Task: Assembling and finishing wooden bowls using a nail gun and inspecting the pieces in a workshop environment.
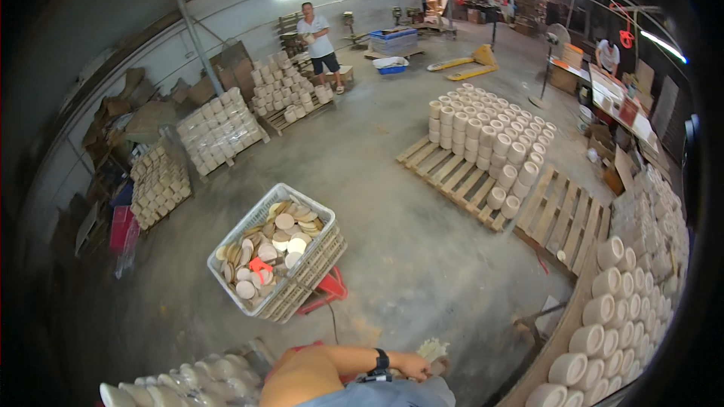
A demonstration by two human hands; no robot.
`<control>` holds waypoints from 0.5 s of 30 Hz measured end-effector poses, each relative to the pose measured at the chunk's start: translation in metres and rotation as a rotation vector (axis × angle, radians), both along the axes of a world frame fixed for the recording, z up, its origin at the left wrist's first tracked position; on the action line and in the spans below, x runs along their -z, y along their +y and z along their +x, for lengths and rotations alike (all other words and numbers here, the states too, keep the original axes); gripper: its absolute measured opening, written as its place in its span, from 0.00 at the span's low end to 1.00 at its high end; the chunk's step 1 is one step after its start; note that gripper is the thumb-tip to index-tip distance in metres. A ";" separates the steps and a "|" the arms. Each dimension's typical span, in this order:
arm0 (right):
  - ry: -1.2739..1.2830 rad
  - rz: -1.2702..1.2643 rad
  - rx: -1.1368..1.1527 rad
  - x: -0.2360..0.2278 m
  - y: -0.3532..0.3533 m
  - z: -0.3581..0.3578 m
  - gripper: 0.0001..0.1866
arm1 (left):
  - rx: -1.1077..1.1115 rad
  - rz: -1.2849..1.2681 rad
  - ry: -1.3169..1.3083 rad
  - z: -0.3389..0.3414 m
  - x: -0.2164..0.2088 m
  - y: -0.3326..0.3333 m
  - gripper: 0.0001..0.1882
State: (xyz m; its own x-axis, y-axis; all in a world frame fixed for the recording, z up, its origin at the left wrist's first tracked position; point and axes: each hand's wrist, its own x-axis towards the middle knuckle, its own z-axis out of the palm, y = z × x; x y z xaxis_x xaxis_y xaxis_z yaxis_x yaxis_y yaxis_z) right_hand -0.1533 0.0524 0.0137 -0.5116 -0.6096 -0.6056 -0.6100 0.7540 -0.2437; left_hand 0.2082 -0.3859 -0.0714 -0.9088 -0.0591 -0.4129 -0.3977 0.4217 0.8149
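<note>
My left hand point(412, 365) is low in the frame, with a black watch point(379, 362) on its wrist, the forearm crossing from the left over grey-blue cloth point(377, 394). Its fingers look curled; what they hold, if anything, I cannot make out. Just beyond the fingers is a pale patch point(433, 348), too blurred to name. My right hand does not show. Ahead and to the left, a grey plastic crate point(280, 309) full of round wooden discs point(284, 221) rests on a red stool point(329, 286). An orange-red piece point(260, 264) lies on the discs.
Pale cylinders point(486, 132) stand stacked on a wooden pallet point(445, 173), with another pallet point(562, 211) beside it. More cylinders point(598, 332) line the right; wrapped pale pieces point(188, 386) sit lower left. A yellow pallet jack point(471, 64) and a standing person point(317, 34) are farther off.
</note>
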 end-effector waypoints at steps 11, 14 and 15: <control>-0.211 -0.147 -0.482 -0.042 -0.380 -0.049 0.24 | -0.594 -0.094 -0.058 0.028 0.009 -0.135 0.24; -0.220 -0.188 -0.555 -0.060 -0.465 -0.051 0.22 | -0.695 -0.088 -0.060 0.016 -0.012 -0.173 0.25; -0.217 -0.187 -0.564 -0.060 -0.493 -0.050 0.22 | -0.705 -0.088 -0.057 0.014 -0.019 -0.187 0.25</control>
State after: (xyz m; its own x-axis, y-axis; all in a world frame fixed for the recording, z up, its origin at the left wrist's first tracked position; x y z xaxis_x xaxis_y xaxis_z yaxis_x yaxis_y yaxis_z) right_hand -0.2030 -0.4404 0.0734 0.0424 -0.8551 -0.5168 -0.8230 0.2633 -0.5033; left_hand 0.2226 -0.5726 -0.0523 -0.6192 -0.6602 -0.4251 -0.6406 0.1116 0.7597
